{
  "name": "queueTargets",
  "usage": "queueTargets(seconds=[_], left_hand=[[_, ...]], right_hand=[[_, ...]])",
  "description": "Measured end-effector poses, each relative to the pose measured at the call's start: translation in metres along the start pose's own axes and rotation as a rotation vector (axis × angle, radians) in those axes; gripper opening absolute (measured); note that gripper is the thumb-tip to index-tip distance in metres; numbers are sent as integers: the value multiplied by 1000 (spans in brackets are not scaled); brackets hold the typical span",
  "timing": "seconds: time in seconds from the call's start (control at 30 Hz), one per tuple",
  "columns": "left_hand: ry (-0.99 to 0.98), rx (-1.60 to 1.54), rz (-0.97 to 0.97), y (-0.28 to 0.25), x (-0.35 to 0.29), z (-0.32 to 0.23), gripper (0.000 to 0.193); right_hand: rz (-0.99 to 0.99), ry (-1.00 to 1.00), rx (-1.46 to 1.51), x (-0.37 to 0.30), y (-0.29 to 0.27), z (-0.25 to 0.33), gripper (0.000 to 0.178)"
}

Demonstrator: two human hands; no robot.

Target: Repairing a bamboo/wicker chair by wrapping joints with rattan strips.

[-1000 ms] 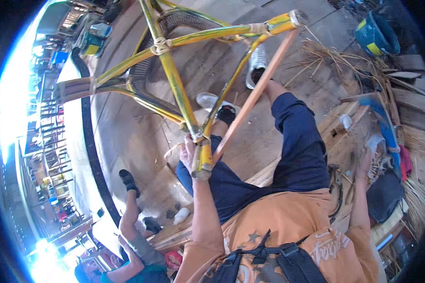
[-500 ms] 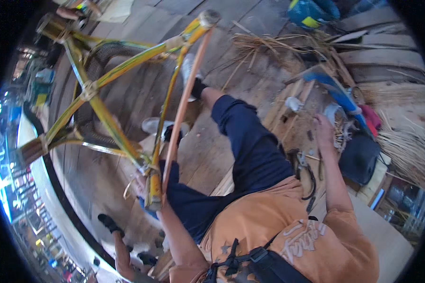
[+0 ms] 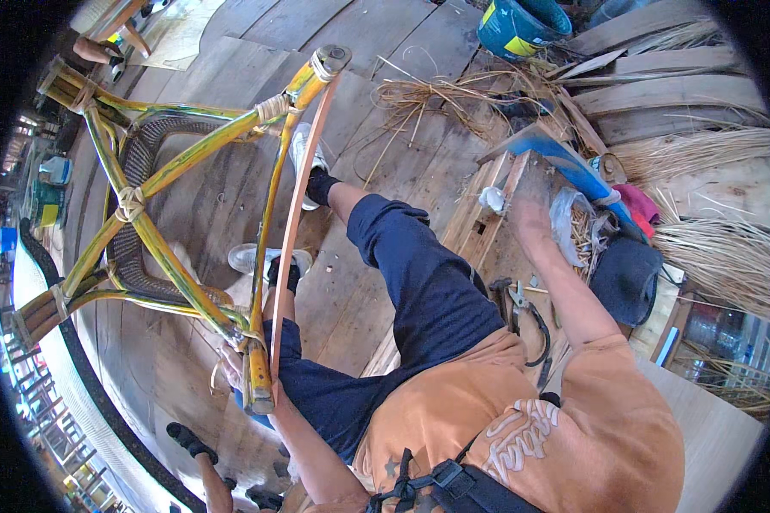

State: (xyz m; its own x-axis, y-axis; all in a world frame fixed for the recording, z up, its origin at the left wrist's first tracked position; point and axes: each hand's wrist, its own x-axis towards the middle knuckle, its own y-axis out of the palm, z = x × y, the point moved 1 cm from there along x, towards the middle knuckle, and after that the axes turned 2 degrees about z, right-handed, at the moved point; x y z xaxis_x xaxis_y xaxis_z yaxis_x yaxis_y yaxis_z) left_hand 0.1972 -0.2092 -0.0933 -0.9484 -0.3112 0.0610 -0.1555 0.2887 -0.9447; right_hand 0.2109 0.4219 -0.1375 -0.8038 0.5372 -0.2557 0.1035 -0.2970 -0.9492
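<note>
A yellow-brown rattan chair frame (image 3: 164, 256), its joints wrapped with binding, is tipped over on the left, its dark woven panel (image 3: 128, 188) showing between the legs. My left hand (image 3: 233, 366) is closed around the near leg end, partly hidden behind it. By those fingers a thin pale strip curls. A flat tan strip (image 3: 302, 184) runs along the frame's right side, from the far leg end to the near one. My right hand (image 3: 532, 201) reaches over the wooden bench (image 3: 475, 224), close to a white lump (image 3: 491, 199); motion blur hides its fingers.
A clear bag of small sticks (image 3: 582, 229), a blue board (image 3: 586, 175), a pink cloth (image 3: 635, 205) and a black container (image 3: 624, 278) lie right of the bench. Pliers (image 3: 518, 297) rest nearby. Beyond are loose rattan strands (image 3: 428, 94) and a teal bucket (image 3: 522, 30). Another person's foot (image 3: 190, 440) shows lower left.
My right hand has moved forward along the bench, past the white lump. The whole view has shifted slightly. My left hand stays on the chair frame's near leg.
</note>
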Motion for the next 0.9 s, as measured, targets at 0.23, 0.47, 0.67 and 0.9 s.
queueTargets(seconds=[0.23, 0.47, 0.67, 0.9], left_hand=[[-11, -16, 6, -3, 3, 4, 70], [-17, -20, 20, -6, 4, 4, 68], [-26, -21, 29, -4, 3, 8, 67], [-26, 5, 42, -10, 2, -14, 65]], right_hand=[[-23, 18, 44, 10, 23, -20, 21], [-101, -68, 75, 25, 62, -46, 23], [-75, -39, 118, 10, 43, -54, 23], [83, 218, 519, -6, 36, -67, 27]])
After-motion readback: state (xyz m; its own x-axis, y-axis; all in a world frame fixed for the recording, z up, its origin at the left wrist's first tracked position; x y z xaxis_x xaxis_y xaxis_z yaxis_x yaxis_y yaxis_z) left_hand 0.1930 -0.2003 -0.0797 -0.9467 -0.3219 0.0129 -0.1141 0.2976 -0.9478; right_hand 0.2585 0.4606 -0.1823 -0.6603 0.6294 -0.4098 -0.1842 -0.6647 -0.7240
